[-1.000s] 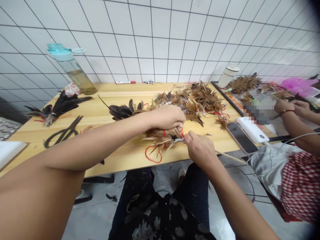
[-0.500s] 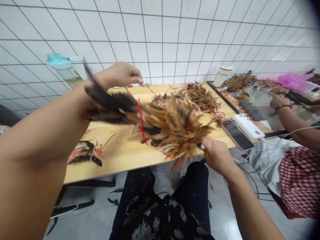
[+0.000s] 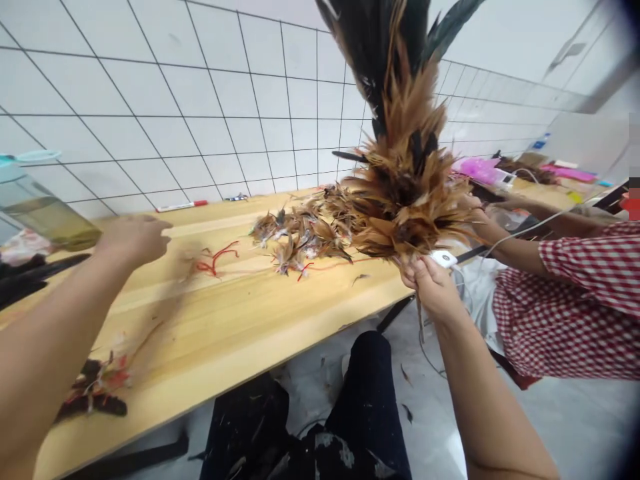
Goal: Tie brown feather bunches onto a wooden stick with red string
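Observation:
My right hand point(image 3: 431, 283) is closed around the base of a feather duster point(image 3: 405, 193), held upright above the table's right part. Its lower part is a thick ruff of brown feathers, and long black feathers rise from the top. A thin stem-like piece pokes out below the fist. Over the left of the table, my left hand point(image 3: 133, 241) is apart from the duster, its fingers blurred by motion. Nearby lies a tangle of red string point(image 3: 216, 261). Loose brown feather bunches point(image 3: 310, 233) lie mid-table.
A water bottle point(image 3: 50, 207) stands tilted in view at left, near dark feathers point(image 3: 35, 277). A red-capped marker point(image 3: 183, 206) lies by the tiled wall. Feather scraps point(image 3: 100, 390) lie front left. At right a co-worker in a checked sleeve point(image 3: 590, 267) sits near a pink plastic bag point(image 3: 483, 170).
The duster has swung from lying sideways across the table to upright in my right hand. My left hand has moved left and down, away from the back edge. The view has shifted.

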Motion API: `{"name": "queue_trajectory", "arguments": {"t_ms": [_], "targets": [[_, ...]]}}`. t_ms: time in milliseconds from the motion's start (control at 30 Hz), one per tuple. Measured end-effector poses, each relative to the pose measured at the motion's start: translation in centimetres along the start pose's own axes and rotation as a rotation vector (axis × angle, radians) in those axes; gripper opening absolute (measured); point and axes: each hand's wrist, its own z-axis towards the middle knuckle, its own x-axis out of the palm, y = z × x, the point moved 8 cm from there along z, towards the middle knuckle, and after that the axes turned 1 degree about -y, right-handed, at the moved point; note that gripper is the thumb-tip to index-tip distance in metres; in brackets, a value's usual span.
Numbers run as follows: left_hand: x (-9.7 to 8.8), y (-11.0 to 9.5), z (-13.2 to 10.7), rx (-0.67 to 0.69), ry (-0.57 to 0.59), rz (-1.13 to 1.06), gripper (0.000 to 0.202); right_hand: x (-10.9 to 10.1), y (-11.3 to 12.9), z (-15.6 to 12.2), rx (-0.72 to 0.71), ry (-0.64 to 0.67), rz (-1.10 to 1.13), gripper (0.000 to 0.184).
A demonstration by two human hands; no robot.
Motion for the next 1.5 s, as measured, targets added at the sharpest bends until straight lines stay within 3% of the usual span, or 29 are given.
{"name": "queue_trajectory", "arguments": {"t_ms": [33, 67, 100, 233, 267, 333, 400, 467, 567, 667, 800, 900, 1067, 1133, 1233, 1367, 1500], "targets": [[-0.1, -1.4, 0.6, -0.005, -0.049, 0.013, 0.047, 0.4, 0.0, 0.1, 0.005, 0.009, 0.005, 0.044], [-1.1, -2.8, 1.1, -0.054, -0.230, 0.031, 0.048, 0.9, 0.1, 0.1, 0.012, 0.023, 0.013, 0.044], [-0.9, -5.1, 1.5, -0.050, -0.286, 0.020, 0.048, 1.6, 0.2, 0.2, 0.016, 0.041, 0.028, 0.043], [4.9, -17.8, 2.8, 0.264, 0.042, -0.397, 0.050, 5.3, 1.8, 0.0, 0.037, 0.167, 0.136, 0.041], [6.0, -20.5, 2.9, 0.323, 0.078, -0.503, 0.050, 6.3, 2.3, -0.2, 0.044, 0.212, 0.155, 0.041], [7.9, -24.9, 2.8, 0.456, 0.148, -0.656, 0.043, 8.0, 3.3, -0.7, 0.064, 0.298, 0.166, 0.040], [9.2, -27.7, 2.5, 0.572, 0.217, -0.759, 0.029, 8.8, 4.0, -1.1, 0.082, 0.348, 0.164, 0.041], [9.7, -28.2, 2.3, 0.556, 0.197, -0.814, 0.026, 8.6, 4.3, -1.3, 0.089, 0.343, 0.170, 0.041], [9.1, -26.2, 1.9, 0.343, -0.004, -0.809, 0.034, 7.6, 3.8, -1.2, 0.091, 0.269, 0.137, 0.040], [8.2, -25.6, -0.1, 0.272, -0.114, -0.739, 0.033, 7.0, 2.4, -0.7, 0.097, 0.168, -0.033, 0.041], [7.0, -26.7, -2.5, 0.322, -0.176, -0.621, 0.032, 7.7, 1.9, -0.1, -0.022, 0.044, -0.649, 0.035], [5.7, -27.5, -3.0, 0.400, -0.259, -0.344, 0.030, 8.8, 2.9, 0.0, -0.132, -0.038, -1.145, 0.028], [3.6, -28.2, -1.8, 0.608, -0.329, 0.125, 0.025, 11.2, 4.4, 0.0, -0.404, 0.067, -1.509, 0.027], [3.0, -28.7, -1.0, 0.741, -0.293, 0.218, 0.027, 12.0, 4.5, -0.2, -0.481, 0.169, -1.529, 0.028], [2.9, -28.8, 0.7, 0.852, -0.103, 0.237, 0.029, 13.1, 4.7, -1.1, -0.572, 0.323, -1.489, 0.027], [3.9, -27.1, 3.4, 0.715, 0.133, 0.009, 0.022, 13.4, 5.9, -3.1, -0.671, 0.445, -1.426, 0.023], [6.2, -24.2, 4.4, 0.534, 0.373, -0.355, 0.024, 11.5, 7.3, -4.0, -0.687, 0.386, -1.429, 0.021]]}}
